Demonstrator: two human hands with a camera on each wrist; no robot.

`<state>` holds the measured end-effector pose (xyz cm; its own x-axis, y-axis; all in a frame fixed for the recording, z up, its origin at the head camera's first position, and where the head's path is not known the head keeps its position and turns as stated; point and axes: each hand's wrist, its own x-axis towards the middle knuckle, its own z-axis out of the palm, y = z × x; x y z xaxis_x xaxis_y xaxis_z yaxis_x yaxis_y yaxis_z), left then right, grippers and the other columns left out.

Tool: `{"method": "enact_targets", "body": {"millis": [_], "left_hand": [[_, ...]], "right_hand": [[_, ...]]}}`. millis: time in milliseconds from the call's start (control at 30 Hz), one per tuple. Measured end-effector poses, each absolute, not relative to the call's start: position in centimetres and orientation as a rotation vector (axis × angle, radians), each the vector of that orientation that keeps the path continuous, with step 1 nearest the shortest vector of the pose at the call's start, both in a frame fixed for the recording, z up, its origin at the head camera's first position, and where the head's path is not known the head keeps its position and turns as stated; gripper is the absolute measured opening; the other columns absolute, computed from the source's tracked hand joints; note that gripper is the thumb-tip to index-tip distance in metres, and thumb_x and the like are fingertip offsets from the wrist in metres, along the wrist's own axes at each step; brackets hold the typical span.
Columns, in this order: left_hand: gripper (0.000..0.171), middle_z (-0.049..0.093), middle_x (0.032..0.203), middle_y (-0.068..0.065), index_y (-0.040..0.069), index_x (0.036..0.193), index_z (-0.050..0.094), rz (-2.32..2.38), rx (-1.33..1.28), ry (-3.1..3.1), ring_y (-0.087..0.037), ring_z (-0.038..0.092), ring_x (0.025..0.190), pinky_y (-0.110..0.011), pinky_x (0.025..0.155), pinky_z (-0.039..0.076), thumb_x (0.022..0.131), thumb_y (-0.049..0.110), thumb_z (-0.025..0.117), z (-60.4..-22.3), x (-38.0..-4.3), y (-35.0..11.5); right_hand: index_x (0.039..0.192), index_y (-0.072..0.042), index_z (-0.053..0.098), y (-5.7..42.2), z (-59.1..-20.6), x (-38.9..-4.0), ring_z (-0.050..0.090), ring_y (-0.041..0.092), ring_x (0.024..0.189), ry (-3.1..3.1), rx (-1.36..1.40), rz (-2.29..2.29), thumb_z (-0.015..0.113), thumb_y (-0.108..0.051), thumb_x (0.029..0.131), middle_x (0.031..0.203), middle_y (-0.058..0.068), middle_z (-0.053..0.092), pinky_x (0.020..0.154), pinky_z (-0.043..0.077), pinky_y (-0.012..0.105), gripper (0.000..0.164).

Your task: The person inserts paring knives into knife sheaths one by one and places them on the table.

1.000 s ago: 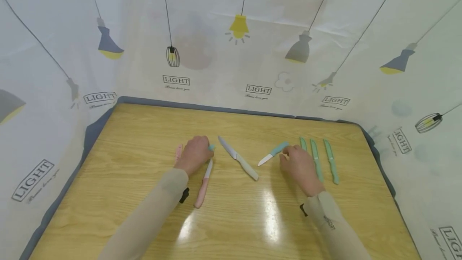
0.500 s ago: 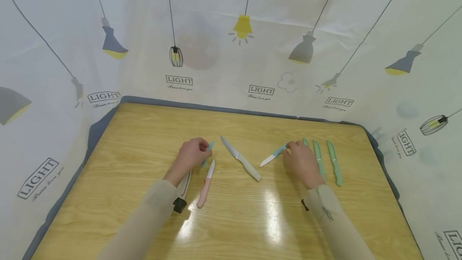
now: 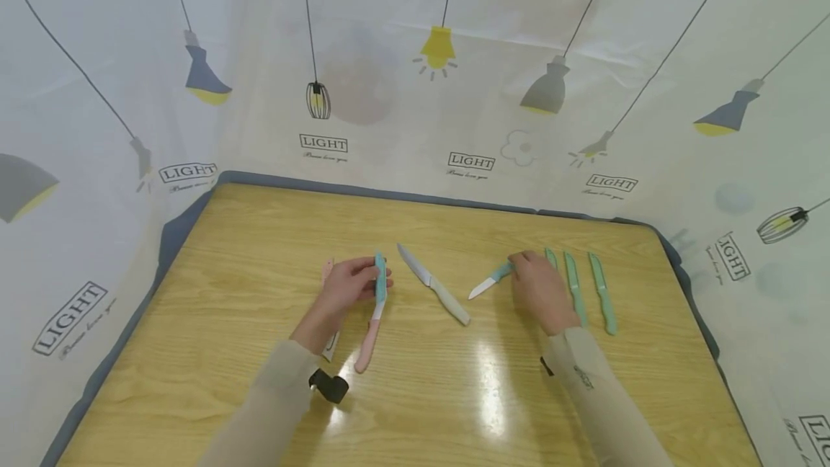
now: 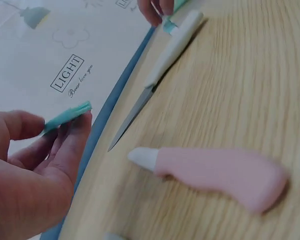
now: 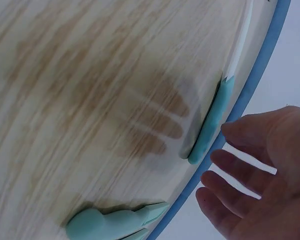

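My left hand [image 3: 345, 285] pinches a teal blade sheath [image 3: 380, 277] between thumb and fingers, raised above the table. Behind it a pink-handled paring knife [image 3: 367, 346] lies on the wood, its white blade partly covered in the head view. My right hand [image 3: 541, 290] is at the handle end of a teal-handled knife [image 3: 483, 287] with a white blade. Its fingers look loosely bent and spread in the right wrist view, beside the teal handle [image 5: 213, 120] resting on the table. Between the hands lies a larger knife with a cream handle [image 3: 449, 303].
Green knives [image 3: 601, 294] lie side by side at the right, partly behind my right hand. A pink piece [image 3: 328, 265] and a whitish strip [image 3: 331, 346] show around my left hand and wrist. A patterned cloth [image 3: 389, 186] rises along the wooden table's [image 3: 259, 251] far edge.
The left hand has lifted the teal sheath and turned it, so it now stands in plain sight. The right hand has shifted slightly towards the teal knife's handle.
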<state>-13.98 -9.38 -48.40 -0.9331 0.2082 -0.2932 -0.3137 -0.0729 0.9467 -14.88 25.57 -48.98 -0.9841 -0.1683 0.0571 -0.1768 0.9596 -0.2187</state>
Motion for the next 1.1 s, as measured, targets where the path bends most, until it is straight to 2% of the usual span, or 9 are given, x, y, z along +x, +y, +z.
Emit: {"method": "enact_targets", "body": {"millis": [200,367,500,733,1100], "left_hand": [[0.042,0.057,0.127,-0.027,-0.009,0.138,0.046,2.199,-0.198,1.679,-0.027,0.064,0.107,-0.033,0.089,0.054,0.102,0.011,0.046,-48.8,-13.4,-9.3],[0.042,0.060,0.125,-0.025,-0.010,0.139,0.044,2.250,-0.241,1.597,-0.029,0.062,0.111,-0.031,0.088,0.054,0.102,0.011,0.046,-49.0,-13.2,-9.3],[0.042,0.060,0.124,-0.024,-0.012,0.137,0.044,2.278,-0.275,1.560,-0.029,0.062,0.111,-0.032,0.089,0.053,0.101,0.010,0.047,-49.2,-13.1,-9.3],[0.043,0.061,0.124,-0.024,-0.013,0.136,0.045,2.280,-0.291,1.562,-0.029,0.062,0.110,-0.032,0.088,0.053,0.100,0.009,0.049,-49.4,-13.2,-9.4],[0.043,0.061,0.122,-0.026,-0.014,0.136,0.045,2.294,-0.270,1.584,-0.029,0.063,0.108,-0.031,0.086,0.054,0.097,0.005,0.053,-49.8,-13.3,-9.2]], "right_hand": [[0.124,-0.001,0.064,25.2,-49.4,-15.5,0.048,0.042,0.122,-3.076,0.464,0.299,0.050,0.002,0.093,0.132,0.022,0.055,0.105,0.037,0.054,0.034],[0.120,-0.005,0.067,25.2,-49.8,-16.0,0.047,0.039,0.124,-3.085,0.592,0.257,0.057,0.000,0.091,0.130,0.016,0.058,0.109,0.031,0.054,0.031],[0.117,-0.005,0.068,25.2,-50.1,-16.1,0.051,0.033,0.120,-3.086,0.635,0.278,0.060,-0.001,0.090,0.126,0.013,0.061,0.107,0.034,0.053,0.029],[0.115,-0.004,0.067,25.2,-50.2,-16.4,0.057,0.032,0.110,-3.121,0.595,0.387,0.057,-0.002,0.093,0.120,0.013,0.061,0.098,0.046,0.048,0.024],[0.106,-0.006,0.070,25.7,-50.6,-17.2,0.062,0.027,0.094,-3.093,0.626,0.386,0.061,-0.007,0.093,0.104,0.008,0.063,0.085,0.053,0.042,0.016]]}}
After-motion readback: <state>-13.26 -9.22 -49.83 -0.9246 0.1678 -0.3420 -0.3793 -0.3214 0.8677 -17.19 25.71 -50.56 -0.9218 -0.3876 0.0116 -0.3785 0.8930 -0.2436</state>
